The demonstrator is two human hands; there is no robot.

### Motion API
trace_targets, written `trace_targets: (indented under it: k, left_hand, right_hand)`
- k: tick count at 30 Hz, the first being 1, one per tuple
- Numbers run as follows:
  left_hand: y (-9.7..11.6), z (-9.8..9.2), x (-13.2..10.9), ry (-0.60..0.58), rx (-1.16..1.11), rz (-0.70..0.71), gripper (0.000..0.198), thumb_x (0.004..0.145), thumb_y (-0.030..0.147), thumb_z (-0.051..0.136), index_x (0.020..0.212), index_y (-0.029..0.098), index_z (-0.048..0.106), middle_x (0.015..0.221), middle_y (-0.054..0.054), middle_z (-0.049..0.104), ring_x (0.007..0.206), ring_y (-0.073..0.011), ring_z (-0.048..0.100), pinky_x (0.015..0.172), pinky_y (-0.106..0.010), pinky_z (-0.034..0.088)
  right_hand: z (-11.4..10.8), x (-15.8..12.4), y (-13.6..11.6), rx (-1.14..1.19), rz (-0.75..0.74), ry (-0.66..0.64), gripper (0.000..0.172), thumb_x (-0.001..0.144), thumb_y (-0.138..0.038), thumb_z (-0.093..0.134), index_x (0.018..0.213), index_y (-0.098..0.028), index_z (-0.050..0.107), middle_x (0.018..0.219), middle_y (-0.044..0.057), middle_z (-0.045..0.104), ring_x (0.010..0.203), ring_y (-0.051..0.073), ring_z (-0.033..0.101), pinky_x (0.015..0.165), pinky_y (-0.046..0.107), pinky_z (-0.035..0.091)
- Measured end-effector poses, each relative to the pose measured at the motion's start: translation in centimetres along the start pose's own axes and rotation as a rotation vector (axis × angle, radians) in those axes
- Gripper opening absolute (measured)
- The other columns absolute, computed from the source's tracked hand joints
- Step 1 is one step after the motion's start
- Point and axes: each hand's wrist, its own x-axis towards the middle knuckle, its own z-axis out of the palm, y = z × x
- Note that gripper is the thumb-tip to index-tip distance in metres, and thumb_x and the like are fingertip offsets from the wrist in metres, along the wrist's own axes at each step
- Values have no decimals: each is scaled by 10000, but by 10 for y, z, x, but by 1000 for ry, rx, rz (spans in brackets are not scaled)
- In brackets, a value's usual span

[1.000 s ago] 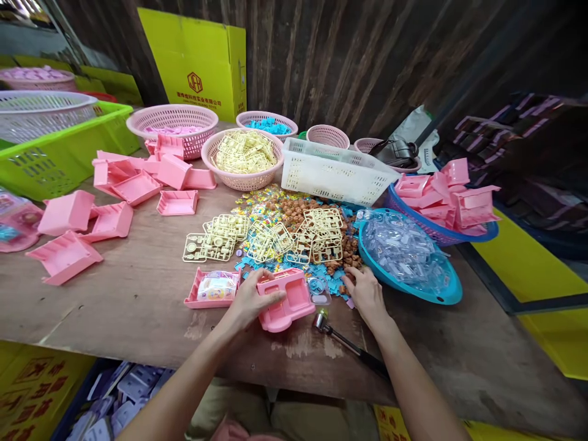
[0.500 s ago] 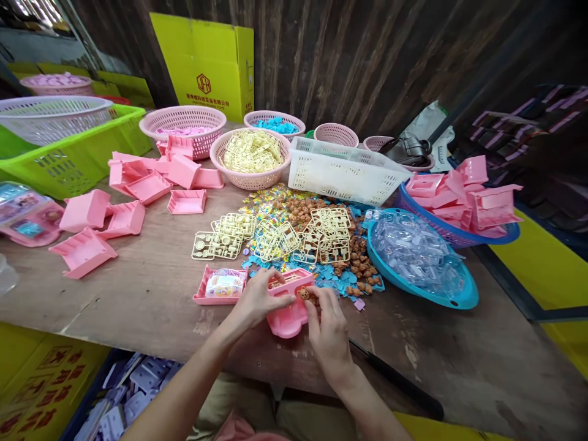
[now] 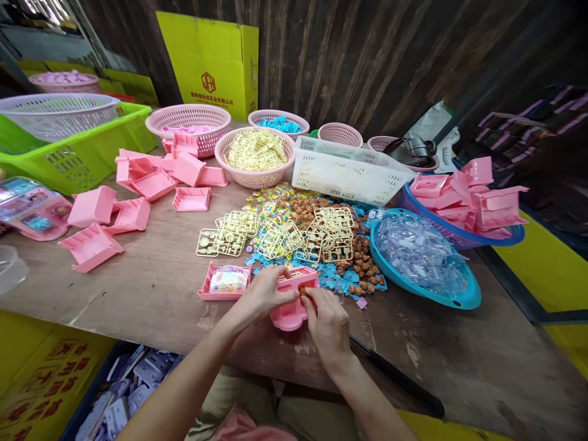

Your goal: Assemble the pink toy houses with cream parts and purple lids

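Observation:
My left hand (image 3: 265,294) grips the left side of a pink plastic toy shell (image 3: 290,317), thumb lying across it. A small brown bear figure (image 3: 302,290) is pinched between the thumb and fingers of my right hand (image 3: 329,320), against the shell's right part; my fingers partly hide it. Left of the shell sits a pink tray (image 3: 202,296) with a clear printed packet (image 3: 228,280) in it. Beyond my hands lie cream sprue frames (image 3: 337,233), a heap of brown bear figures (image 3: 365,268) and flat blue pieces (image 3: 333,280).
A blue basin (image 3: 468,296) of clear plastic parts stands at right, beside a basket of pink trays (image 3: 500,208). Loose pink trays (image 3: 190,199) lie at left. A white crate (image 3: 344,174) and a basket of cream frames (image 3: 256,177) stand behind. A black-handled tool (image 3: 404,380) lies near my right forearm.
My right hand has moved slightly left and brought the bear figure from the shell's right edge in over the shell. The view has shifted slightly.

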Motion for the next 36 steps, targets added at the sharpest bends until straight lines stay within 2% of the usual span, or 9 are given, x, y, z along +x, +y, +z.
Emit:
trace_targets:
  k: [8,13,17,19,22,24,28,31,36]
  left_hand:
    - [22,-4,16,-160,264,17,214,750,391,588,830,193,596,799,-80,649,766,-261,588,614,-288,366]
    - [26,-2,20,-219,256,-2,157,692,346,646,754,209,603,746,-47,636,719,-238,585,594,-274,363]
    - [25,0,19,-192,302,-17,131,684,319,640,731,206,593,770,-49,633,737,-237,579,598,-274,349]
    - [24,0,20,-205,309,-39,138,696,331,632,732,204,591,754,-42,627,727,-225,571,593,-267,339]
    - [20,-2,21,-238,271,-11,211,756,405,577,725,196,580,723,-24,605,687,-190,544,588,-255,333]
    - [14,-3,21,-252,220,46,303,829,462,471,739,188,566,717,-14,587,664,-169,518,588,-251,337]
    - [3,-5,19,-248,95,177,475,936,457,186,777,178,536,780,-19,577,719,-155,503,677,-260,382]
    - [3,-7,17,-300,115,235,406,893,519,339,826,175,545,872,-40,593,815,-180,520,736,-277,391]
    - [6,-9,18,-322,144,129,380,807,536,503,853,164,569,838,-47,613,744,-183,534,665,-273,395]
  right_hand:
    - [-2,-8,-4,-152,-73,108,247,910,-226,457,736,-175,624,666,43,671,592,155,599,561,270,390]
    - [-9,-19,6,-136,-114,139,157,878,-179,492,957,-196,627,782,55,656,705,179,566,656,288,418]
    - [-19,-23,21,-55,156,335,255,871,-285,502,1090,-158,536,906,114,595,813,224,550,695,340,444]
    - [-22,-26,22,93,261,277,231,900,-310,436,1057,-164,523,865,88,594,751,199,561,644,318,454]
    - [-17,-29,13,271,144,141,211,928,-268,361,985,-200,552,875,63,598,807,178,576,696,307,472]
    - [-9,-29,6,282,98,157,174,906,-287,425,976,-198,557,954,82,588,922,198,560,786,344,472]
    - [6,-24,3,323,288,137,321,856,-365,514,1111,-171,495,1048,126,608,979,234,582,812,397,494]
    - [7,-22,8,386,354,-3,419,864,-398,489,1213,-166,475,1113,143,634,991,244,618,812,401,516]
    - [-1,-23,12,447,290,-104,496,887,-447,416,1283,-158,492,1318,156,519,1255,275,447,1006,466,404]
